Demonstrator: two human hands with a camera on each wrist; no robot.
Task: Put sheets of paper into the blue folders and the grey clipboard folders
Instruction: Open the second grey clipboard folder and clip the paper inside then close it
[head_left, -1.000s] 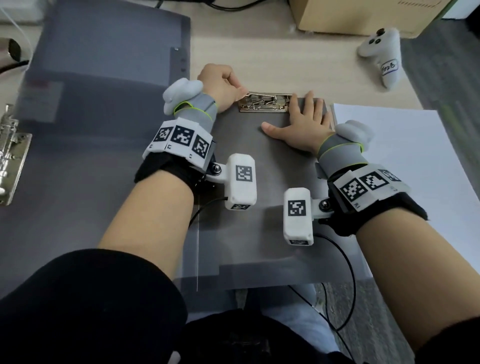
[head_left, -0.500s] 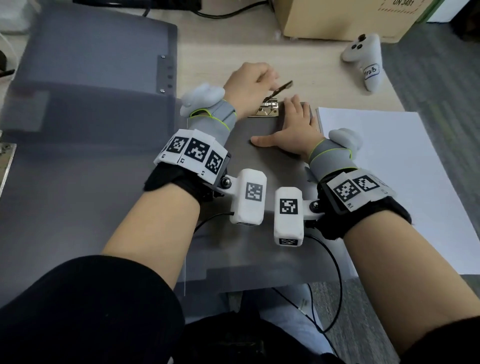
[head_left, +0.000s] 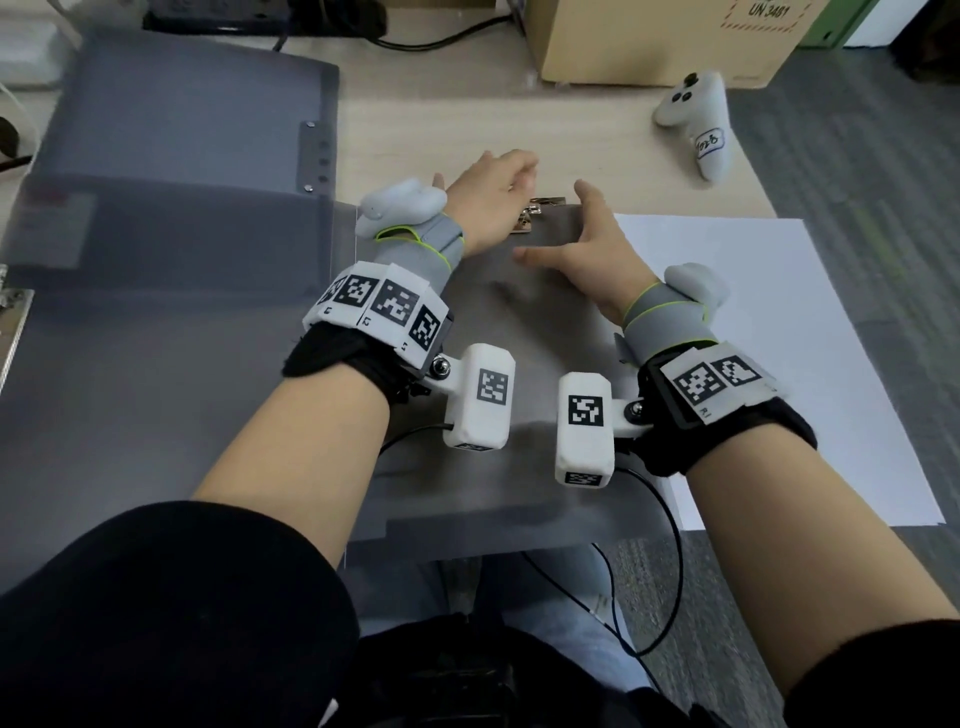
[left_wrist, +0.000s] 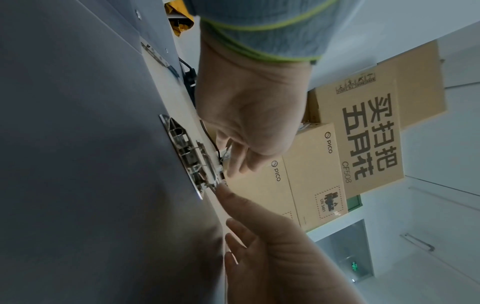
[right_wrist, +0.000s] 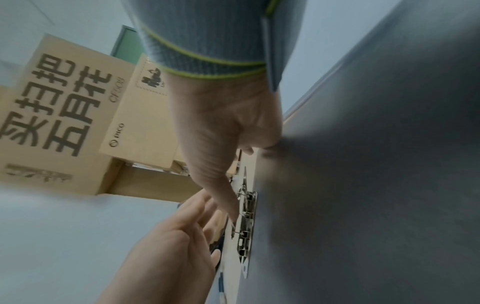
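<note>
A grey clipboard folder (head_left: 519, 338) lies in front of me with its metal clip (head_left: 537, 215) at the far edge. My left hand (head_left: 493, 192) hovers just left of the clip (left_wrist: 189, 156), fingers relaxed and holding nothing. My right hand (head_left: 592, 234) rests on the board's far edge to the right of the clip, thumb spread. Its index fingertip (right_wrist: 231, 214) touches the clip (right_wrist: 246, 216). A white sheet of paper (head_left: 769, 338) lies flat to the right of the board, partly under my right wrist.
The folder's translucent grey cover (head_left: 182, 260) lies opened out to the left. Another metal clip (head_left: 13, 322) shows at the left edge. A white controller (head_left: 698, 124) and a cardboard box (head_left: 649, 41) sit at the back right. Cables run along the desk's far edge.
My left hand let go of the clip lever it had lifted half a second ago. My right palm rose off the board, and its fingers slid up to the far edge by the clip.
</note>
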